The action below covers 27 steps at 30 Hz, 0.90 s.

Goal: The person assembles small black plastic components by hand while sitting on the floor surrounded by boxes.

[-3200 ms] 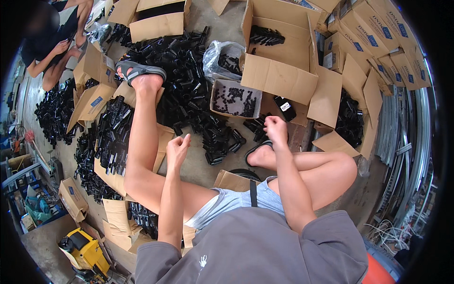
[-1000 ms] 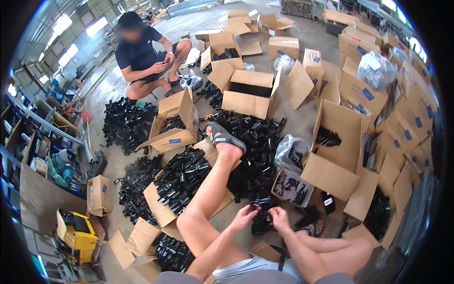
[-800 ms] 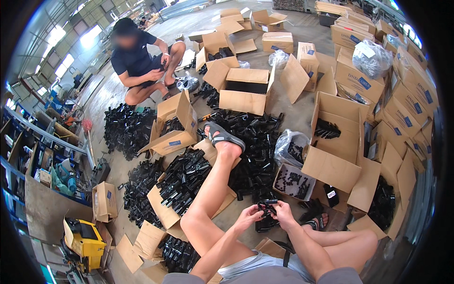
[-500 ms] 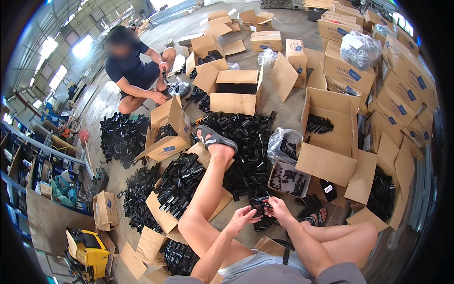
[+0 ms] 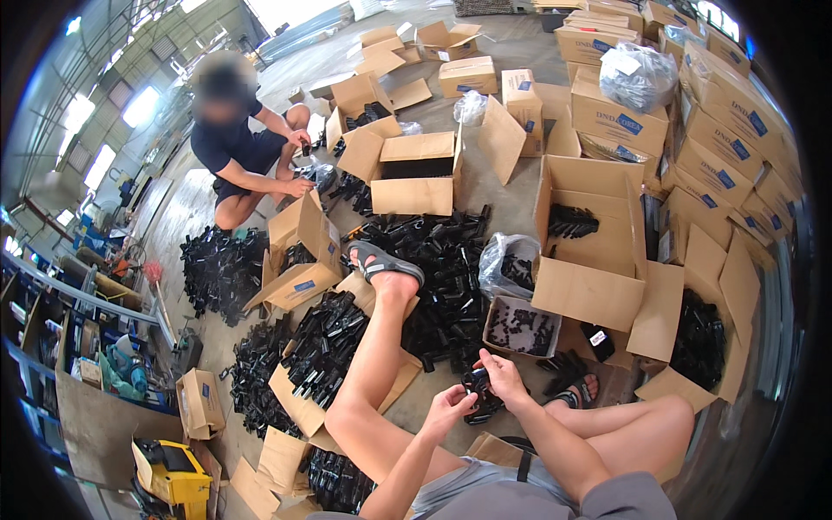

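In front of my lap, my left hand (image 5: 448, 409) has its fingers closed on a small black part (image 5: 473, 381), whose exact kind I cannot make out. My right hand (image 5: 503, 378) grips the same part from the other side, thumb uppermost. Behind and below the hands lie more black parts, which blur together with the held one. Just beyond my right hand stands an open carton of small black pieces (image 5: 523, 328). A clear plastic bag (image 5: 507, 265) with similar pieces leans behind it.
Heaps of black parts (image 5: 442, 286) cover the floor around my outstretched leg. A large open cardboard box (image 5: 589, 295) with black parts stands at right, near stacked cartons (image 5: 724, 143). A co-worker (image 5: 238, 152) squats at far left, handling parts. A yellow machine (image 5: 178, 472) sits lower left.
The whole view has shifted slightly. My right hand has turned a little, its thumb now pointing up, and my left hand has dropped slightly. Both hands still hold the black part.
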Available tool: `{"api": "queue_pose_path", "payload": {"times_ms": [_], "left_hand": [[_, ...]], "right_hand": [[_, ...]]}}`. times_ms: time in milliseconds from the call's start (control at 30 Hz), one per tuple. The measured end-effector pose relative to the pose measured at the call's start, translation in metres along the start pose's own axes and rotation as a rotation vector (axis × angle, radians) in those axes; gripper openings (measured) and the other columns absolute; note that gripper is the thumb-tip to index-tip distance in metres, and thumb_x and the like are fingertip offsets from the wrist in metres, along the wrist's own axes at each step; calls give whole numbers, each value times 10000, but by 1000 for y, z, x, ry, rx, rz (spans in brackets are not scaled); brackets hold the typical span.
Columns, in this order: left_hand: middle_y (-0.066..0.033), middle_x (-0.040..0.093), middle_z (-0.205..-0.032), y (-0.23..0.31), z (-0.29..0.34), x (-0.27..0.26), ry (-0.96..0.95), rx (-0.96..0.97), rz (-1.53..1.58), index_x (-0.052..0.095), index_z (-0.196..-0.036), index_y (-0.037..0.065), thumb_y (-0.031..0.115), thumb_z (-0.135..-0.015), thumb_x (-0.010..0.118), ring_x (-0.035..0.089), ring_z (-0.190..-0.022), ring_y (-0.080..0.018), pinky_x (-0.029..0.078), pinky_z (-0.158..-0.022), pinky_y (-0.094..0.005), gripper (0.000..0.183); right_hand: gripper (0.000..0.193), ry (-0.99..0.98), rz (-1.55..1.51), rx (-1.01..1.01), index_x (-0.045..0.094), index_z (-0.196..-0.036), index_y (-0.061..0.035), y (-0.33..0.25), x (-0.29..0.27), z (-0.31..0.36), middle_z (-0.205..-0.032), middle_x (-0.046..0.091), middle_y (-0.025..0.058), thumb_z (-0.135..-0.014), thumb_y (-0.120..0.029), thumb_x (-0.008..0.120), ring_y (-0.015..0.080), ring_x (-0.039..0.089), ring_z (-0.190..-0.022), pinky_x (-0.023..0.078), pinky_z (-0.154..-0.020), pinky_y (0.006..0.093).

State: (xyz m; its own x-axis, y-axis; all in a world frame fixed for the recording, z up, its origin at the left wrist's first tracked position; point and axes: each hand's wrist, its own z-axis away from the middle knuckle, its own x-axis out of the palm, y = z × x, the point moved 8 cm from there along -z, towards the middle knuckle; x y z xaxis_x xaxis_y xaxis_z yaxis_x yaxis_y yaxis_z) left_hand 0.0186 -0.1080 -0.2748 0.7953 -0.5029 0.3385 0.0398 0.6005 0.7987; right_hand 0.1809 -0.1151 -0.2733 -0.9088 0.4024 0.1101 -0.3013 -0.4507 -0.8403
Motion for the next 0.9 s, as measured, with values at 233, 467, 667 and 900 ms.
{"api": "queue_pose_path", "payload": {"times_ms": [233, 467, 667, 900], "left_hand": [[-88, 725, -971, 16, 8, 23, 79, -10, -156, 628, -1177, -49, 127, -857, 831, 695, -846, -137, 576, -741, -270, 418], [-102, 678, -1128, 21, 18, 40, 82, -182, 185, 624, -1208, -57, 95, -980, 684, 689, -1003, -185, 607, -916, -331, 280], [-65, 703, -1120, 17, 2, 18, 94, -162, 52, 651, -1201, -14, 168, -970, 733, 688, -1002, -149, 586, -930, -315, 305], [-44, 721, -1089, 32, 16, 4, 180, -172, -76, 698, -1142, 24, 213, -936, 782, 692, -986, -129, 565, -917, -320, 292]], "right_hand": [[664, 227, 253, -12, 774, -946, -48, -7, -18, 14, -832, 739, 134, -949, -683, 579, 230, 704, -802, 528, -749, 389], [633, 160, 272, -124, 721, -975, -14, -7, -13, 17, -835, 723, 189, -938, -640, 630, 280, 716, -804, 540, -720, 416], [484, -80, -65, -98, 675, -1034, -43, -7, -7, 7, -740, 632, 10, -967, -522, 689, 63, 561, -600, 434, -535, 239], [449, -221, -93, -126, 650, -1054, -55, -16, 13, 9, -744, 615, 0, -963, -490, 714, 54, 535, -580, 423, -517, 214]]}}
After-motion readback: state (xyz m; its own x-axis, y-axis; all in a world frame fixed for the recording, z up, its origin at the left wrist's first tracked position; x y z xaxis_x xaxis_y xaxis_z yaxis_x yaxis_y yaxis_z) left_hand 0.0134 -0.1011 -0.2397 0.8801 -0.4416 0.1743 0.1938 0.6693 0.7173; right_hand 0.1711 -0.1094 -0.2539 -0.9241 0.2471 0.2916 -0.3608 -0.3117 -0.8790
